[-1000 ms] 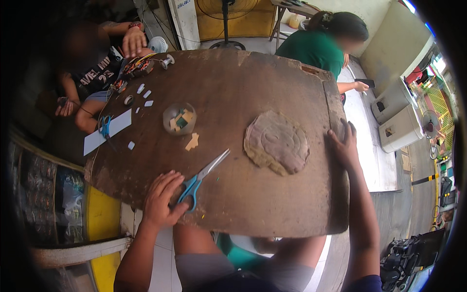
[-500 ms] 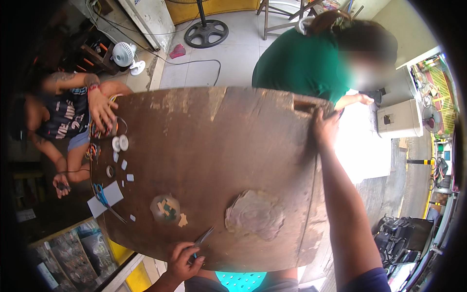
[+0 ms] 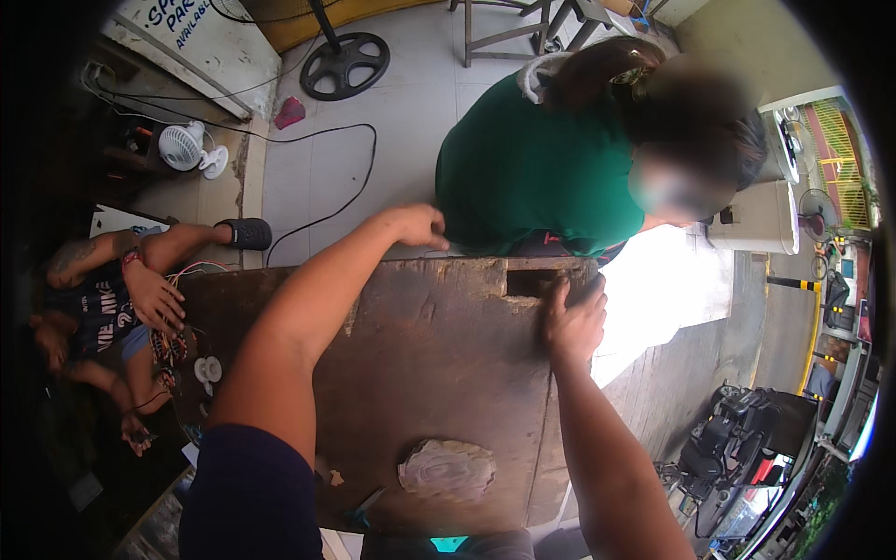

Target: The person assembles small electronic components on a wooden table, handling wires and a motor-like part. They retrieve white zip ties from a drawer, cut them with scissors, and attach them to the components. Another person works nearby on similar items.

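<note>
My left hand (image 3: pixel 417 227) reaches past the far edge of the worn brown wooden table (image 3: pixel 448 364), fingers slightly bent and apart, holding nothing. It is close beside the green shirt (image 3: pixel 532 168) of a seated person. At the far right corner, my right hand (image 3: pixel 576 322) clasps the table's edge next to a rectangular cutout (image 3: pixel 530 282). Scissors with a teal handle (image 3: pixel 362 513) lie near the table's front edge. Right of them is a flat, roundish, pale piece with a ragged rim (image 3: pixel 448 469). My left arm hides much of the table's left side.
Another person's hand (image 3: pixel 157 297) is at the left, above bundled wires (image 3: pixel 170 347). White spools (image 3: pixel 207 371) stand close by. Beyond the table are a black fan base (image 3: pixel 345 65), a cable (image 3: pixel 369 173) on the floor and a small white fan (image 3: pixel 184 147). A motorcycle (image 3: pixel 728 439) is at the right.
My left hand has let go of the scissors, leaving them on the table, and has swung up to the far edge. The view has shifted rightward; my right hand stays at the corner.
</note>
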The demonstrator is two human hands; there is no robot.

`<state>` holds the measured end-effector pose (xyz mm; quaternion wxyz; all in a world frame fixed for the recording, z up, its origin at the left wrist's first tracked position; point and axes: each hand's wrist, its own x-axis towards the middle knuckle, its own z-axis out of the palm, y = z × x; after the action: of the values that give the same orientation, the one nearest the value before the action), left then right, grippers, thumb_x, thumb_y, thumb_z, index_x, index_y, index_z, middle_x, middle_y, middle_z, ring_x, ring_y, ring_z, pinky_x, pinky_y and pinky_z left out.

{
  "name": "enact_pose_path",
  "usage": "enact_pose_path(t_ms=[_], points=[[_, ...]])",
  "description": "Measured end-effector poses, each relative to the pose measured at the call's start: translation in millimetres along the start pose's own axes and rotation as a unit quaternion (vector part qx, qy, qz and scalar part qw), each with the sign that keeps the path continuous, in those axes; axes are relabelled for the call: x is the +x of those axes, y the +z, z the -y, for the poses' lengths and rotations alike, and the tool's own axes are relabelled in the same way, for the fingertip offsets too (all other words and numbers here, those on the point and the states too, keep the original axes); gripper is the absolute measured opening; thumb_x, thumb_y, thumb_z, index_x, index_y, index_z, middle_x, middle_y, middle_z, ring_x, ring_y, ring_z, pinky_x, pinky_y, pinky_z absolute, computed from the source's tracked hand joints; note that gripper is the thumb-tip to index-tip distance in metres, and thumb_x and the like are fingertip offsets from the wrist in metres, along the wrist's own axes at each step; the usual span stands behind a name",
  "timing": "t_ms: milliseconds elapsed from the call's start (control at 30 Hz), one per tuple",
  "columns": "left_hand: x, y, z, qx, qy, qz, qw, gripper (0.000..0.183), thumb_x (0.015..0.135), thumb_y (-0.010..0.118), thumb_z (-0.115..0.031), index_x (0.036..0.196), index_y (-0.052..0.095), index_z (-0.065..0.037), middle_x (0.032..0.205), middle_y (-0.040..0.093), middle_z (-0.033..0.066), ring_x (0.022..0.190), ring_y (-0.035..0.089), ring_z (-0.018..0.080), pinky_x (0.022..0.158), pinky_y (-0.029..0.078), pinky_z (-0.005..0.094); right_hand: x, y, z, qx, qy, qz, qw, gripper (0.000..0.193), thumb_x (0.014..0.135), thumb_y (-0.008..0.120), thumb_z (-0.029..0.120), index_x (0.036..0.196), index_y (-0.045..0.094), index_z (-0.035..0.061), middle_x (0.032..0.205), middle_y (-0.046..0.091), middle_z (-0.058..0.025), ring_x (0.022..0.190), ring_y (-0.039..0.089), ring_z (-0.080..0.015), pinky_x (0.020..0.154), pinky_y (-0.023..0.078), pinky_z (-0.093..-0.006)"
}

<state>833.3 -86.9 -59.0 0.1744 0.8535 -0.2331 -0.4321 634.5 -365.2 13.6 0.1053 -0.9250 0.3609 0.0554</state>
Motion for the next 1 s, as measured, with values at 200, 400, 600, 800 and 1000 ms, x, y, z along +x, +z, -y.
enact_pose_path(t_ms=[200,400,600,800,1000], points=[[49.8,40.1,40.7,0.020,-0.053,0.191,0.980,0.071,0.103,0.059,-0.071,0.137,0.071,-0.010,0.133,0.073,0.0157,0.124,0.068,0.0333,0.105,0.053,0.0468,3.0,2.7,-0.9,-0.008,0.003,0.013,1.000,0.084,0.103,0.051,0.061,0.164,0.034,0.0064,0.145,0.057,-0.0221,0.129,0.060,-0.0415,0.106,0.048,-0.0546],[67.3,60.1,41.2,-0.073,0.014,0.133,0.988,0.038,0.107,0.067,-0.040,0.127,0.074,-0.008,0.129,0.074,0.0153,0.123,0.068,0.0344,0.102,0.051,0.0482,4.7,5.1,-3.0,-0.019,0.010,0.022,1.000,0.085,0.103,0.051,0.061,0.166,0.032,0.0064,0.147,0.056,-0.0211,0.131,0.059,-0.0410,0.109,0.047,-0.0543],[63.8,62.3,35.1,0.002,0.044,0.082,0.996,0.028,0.102,0.073,-0.029,0.121,0.075,-0.008,0.120,0.077,0.0170,0.118,0.071,0.0364,0.097,0.053,0.0493,3.6,1.9,-1.2,-0.006,0.009,0.011,1.000,0.085,0.103,0.052,0.061,0.166,0.032,0.0066,0.149,0.055,-0.0205,0.132,0.057,-0.0403,0.110,0.046,-0.0537],[67.2,51.0,40.4,-0.002,0.056,0.014,0.998,0.026,0.102,0.073,-0.027,0.119,0.076,-0.007,0.115,0.078,0.0168,0.114,0.072,0.0364,0.095,0.055,0.0481,2.8,2.8,-0.4,0.002,0.010,0.011,1.000,0.084,0.103,0.052,0.060,0.166,0.033,0.0068,0.149,0.055,-0.0208,0.132,0.057,-0.0405,0.110,0.046,-0.0538],[68.2,27.5,38.2,-0.057,-0.017,-0.040,0.997,0.026,0.103,0.071,-0.025,0.122,0.077,-0.007,0.119,0.076,0.0212,0.116,0.071,0.0406,0.099,0.055,0.0499,3.6,4.1,-2.1,-0.005,0.012,0.018,1.000,0.085,0.103,0.052,0.061,0.166,0.032,0.0066,0.148,0.055,-0.0209,0.132,0.057,-0.0407,0.109,0.046,-0.0540]])
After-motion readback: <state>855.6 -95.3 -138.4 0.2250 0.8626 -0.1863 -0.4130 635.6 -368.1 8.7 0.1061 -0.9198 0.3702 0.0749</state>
